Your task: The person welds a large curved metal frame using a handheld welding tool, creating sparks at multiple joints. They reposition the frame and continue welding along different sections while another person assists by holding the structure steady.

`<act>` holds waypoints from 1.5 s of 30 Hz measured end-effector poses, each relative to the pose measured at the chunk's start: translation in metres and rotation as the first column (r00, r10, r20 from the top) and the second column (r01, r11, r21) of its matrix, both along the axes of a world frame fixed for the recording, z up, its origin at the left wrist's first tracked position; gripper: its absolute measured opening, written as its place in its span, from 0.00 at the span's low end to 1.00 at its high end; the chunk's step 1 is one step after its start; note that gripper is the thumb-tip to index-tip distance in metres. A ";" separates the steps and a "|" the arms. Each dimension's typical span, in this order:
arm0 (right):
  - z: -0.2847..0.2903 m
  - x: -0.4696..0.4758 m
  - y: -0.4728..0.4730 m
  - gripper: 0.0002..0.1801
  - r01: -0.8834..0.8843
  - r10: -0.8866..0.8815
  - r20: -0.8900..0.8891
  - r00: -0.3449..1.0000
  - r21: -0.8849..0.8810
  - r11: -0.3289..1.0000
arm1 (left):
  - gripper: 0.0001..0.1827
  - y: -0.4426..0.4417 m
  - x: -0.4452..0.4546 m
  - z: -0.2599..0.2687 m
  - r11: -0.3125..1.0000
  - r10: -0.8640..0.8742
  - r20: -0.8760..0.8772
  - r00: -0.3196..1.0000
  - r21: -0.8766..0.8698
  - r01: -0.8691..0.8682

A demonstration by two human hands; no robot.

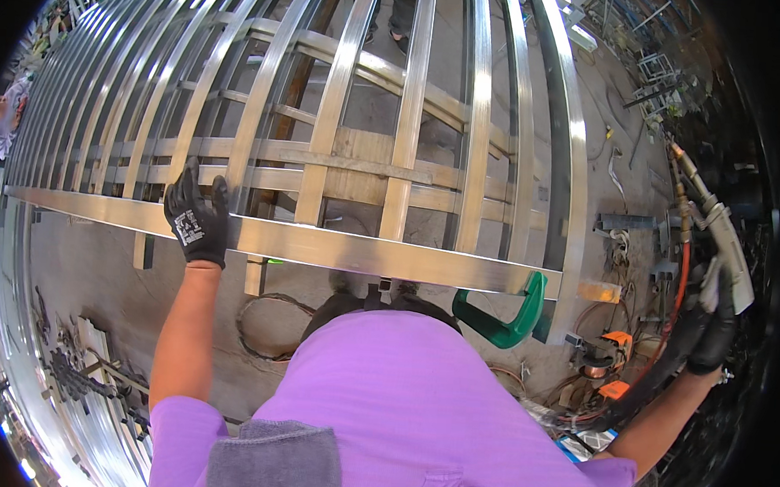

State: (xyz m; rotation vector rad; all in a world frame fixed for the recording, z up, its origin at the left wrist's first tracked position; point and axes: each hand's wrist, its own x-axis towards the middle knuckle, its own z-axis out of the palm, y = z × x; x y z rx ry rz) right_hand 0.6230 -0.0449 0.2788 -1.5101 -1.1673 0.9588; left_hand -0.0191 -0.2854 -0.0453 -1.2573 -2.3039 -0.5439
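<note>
Before me lies a metal frame of many parallel bars (pixel 346 62), joined to a long flat front rail (pixel 337 244). My left hand (pixel 199 223), in a black glove, rests on this rail with its thumb apart from the fingers. A green C-clamp (pixel 532 310) hangs at the rail's right end, beside the outer bar. Far to the right, my right hand (pixel 712 340), also gloved in black, holds what looks like a welding torch (pixel 727 244). Its brass-coloured nozzle points away from me, and a red hose (pixel 684 272) runs along it. The right fingers are partly hidden.
Wooden boards (pixel 360 176) and cross beams (pixel 386 71) lie under the bars. A wire spool (pixel 596 368), orange-handled tools (pixel 618 341) and cables lie at right. Metal profiles (pixel 84 406) lie at lower left. Another person's legs (pixel 402 12) stand beyond the frame; another person (pixel 9 118) is at left.
</note>
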 end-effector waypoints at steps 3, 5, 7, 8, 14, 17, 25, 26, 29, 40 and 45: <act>0.027 0.020 0.049 0.22 -0.170 0.167 0.034 0.985 0.101 0.980 | 0.29 -0.007 -0.008 -0.012 0.994 0.093 -0.031 0.995 -0.054 -0.094; 0.032 0.001 0.074 0.26 -0.151 0.168 -0.095 0.981 0.165 0.975 | 0.29 0.002 -0.003 0.001 0.999 0.051 -0.028 0.998 -0.008 -0.052; 0.025 -0.006 0.100 0.27 -0.284 0.292 -0.043 0.956 0.130 0.950 | 0.29 0.005 -0.006 -0.003 0.996 0.087 -0.048 0.995 -0.003 -0.088; 0.021 0.010 0.121 0.26 -0.445 0.441 0.083 0.894 0.040 0.895 | 0.28 0.003 -0.006 -0.002 0.996 0.087 -0.074 0.993 0.001 -0.087; -0.047 -0.111 0.110 0.21 -0.704 0.750 0.042 0.660 -0.313 0.637 | 0.26 -0.003 -0.010 -0.005 0.997 0.082 -0.173 0.981 0.015 -0.081; -0.075 -0.170 0.095 0.21 -0.802 0.916 -0.049 0.399 -0.503 0.322 | 0.25 -0.004 -0.014 -0.005 0.997 0.079 -0.158 0.984 0.014 -0.078; -0.133 -0.221 0.086 0.23 -0.738 0.939 -0.300 0.171 -0.670 -0.080 | 0.26 -0.011 -0.021 -0.013 0.996 0.067 -0.138 0.988 -0.048 -0.075; -0.135 -0.223 0.087 0.23 -0.714 0.936 -0.306 0.174 -0.694 -0.094 | 0.26 -0.009 -0.020 -0.012 0.997 0.058 -0.119 0.991 -0.041 -0.064; -0.140 -0.224 0.089 0.24 -0.749 0.929 -0.328 0.173 -0.656 -0.092 | 0.26 -0.014 -0.025 -0.013 0.999 0.035 -0.081 0.996 -0.038 -0.039; -0.154 -0.228 0.092 0.25 -0.727 0.902 -0.391 0.181 -0.671 -0.145 | 0.24 -0.017 -0.027 -0.012 0.994 0.021 -0.097 0.995 -0.108 -0.031; -0.150 -0.232 0.091 0.27 -0.696 0.892 -0.394 0.220 -0.705 -0.140 | 0.25 -0.017 -0.029 -0.015 0.995 0.031 -0.087 0.996 -0.091 -0.039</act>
